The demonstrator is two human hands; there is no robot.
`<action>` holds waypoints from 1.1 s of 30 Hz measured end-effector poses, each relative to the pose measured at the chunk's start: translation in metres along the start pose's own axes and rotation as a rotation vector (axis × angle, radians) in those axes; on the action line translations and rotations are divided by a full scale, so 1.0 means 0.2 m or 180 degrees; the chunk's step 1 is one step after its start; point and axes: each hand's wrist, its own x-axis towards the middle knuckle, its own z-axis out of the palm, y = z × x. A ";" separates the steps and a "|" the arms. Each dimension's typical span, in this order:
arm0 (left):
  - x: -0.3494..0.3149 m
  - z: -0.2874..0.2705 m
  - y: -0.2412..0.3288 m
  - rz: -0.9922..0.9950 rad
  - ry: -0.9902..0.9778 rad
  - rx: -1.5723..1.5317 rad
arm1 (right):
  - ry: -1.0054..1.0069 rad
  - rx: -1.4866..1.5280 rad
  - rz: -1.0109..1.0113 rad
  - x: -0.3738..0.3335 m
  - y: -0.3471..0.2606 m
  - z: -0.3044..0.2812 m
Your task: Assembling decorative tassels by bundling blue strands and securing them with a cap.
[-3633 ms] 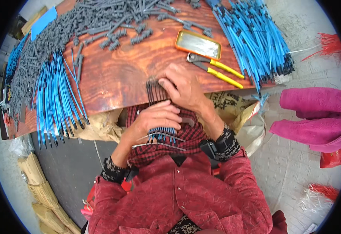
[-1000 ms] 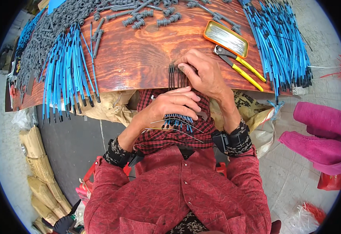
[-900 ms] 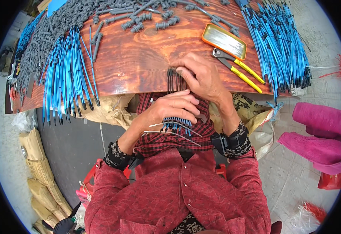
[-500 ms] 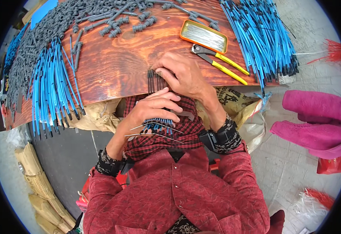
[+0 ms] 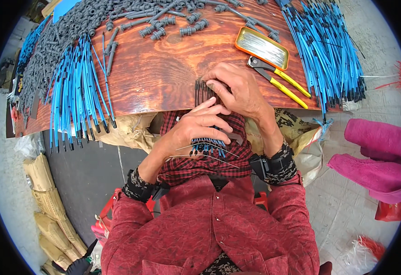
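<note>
A flat row of thin blue rods with black ends lies across my lap at the table edge. My left hand is closed over the middle of the row, hiding much of it. Two thin metal wires cross the near ends and stick out on both sides. At the far end, black tips rest by the table's edge. My right hand bends over these tips, thumb and fingers pinched on them; exactly which ones is hidden.
On the wooden table lie yellow-handled pliers, an orange tray of metal wires and grey ribbed plastic fittings. Blue rods are piled at left and right. Pink cloths are at the right.
The whole view has shifted, so the table and hands appear further right. Both hands keep their hold on the rods, with little visible change between them.
</note>
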 end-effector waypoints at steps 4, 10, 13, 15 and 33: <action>0.03 -0.03 0.03 -0.0061 0.0027 -0.0076 | 0.0085 0.0016 -0.0021 0.00 0.03 0.01; 0.01 -0.02 -0.02 0.0082 -0.0109 -0.0077 | -0.0057 -0.0257 0.0008 -0.02 0.01 0.00; 0.00 -0.02 -0.02 0.0088 -0.0123 -0.0040 | 0.0100 -0.0176 -0.0044 -0.01 0.01 0.00; 0.00 -0.02 -0.01 0.0030 -0.0122 -0.0027 | 0.0174 -0.0200 -0.0113 -0.01 0.00 0.00; 0.00 -0.03 -0.03 0.0032 -0.0145 -0.0161 | 0.0149 0.0022 -0.0081 0.00 0.01 0.04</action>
